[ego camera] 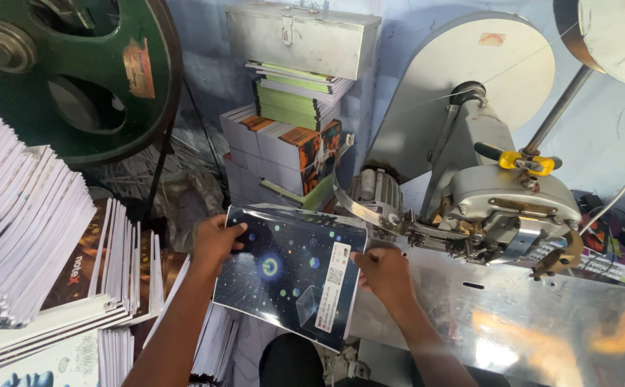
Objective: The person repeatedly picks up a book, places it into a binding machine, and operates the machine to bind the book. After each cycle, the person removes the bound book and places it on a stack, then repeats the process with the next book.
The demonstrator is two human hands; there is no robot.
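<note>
A dark notebook [287,276] with a glossy space-pattern cover and a white label strip is held flat in front of me. My left hand [216,240] grips its upper left corner. My right hand [383,276] holds its right edge, next to the metal table [542,330] of a grey stitching machine [502,208]. The notebook's right side rests at the table's left end, just below the machine's curved metal arm [359,208].
Fanned stacks of notebooks [33,229] fill the left side. More notebook piles [287,143] and a grey metal box [302,36] stand at the back. A large green flywheel [76,72] is at upper left. A wire spool disc [470,72] rises behind the machine.
</note>
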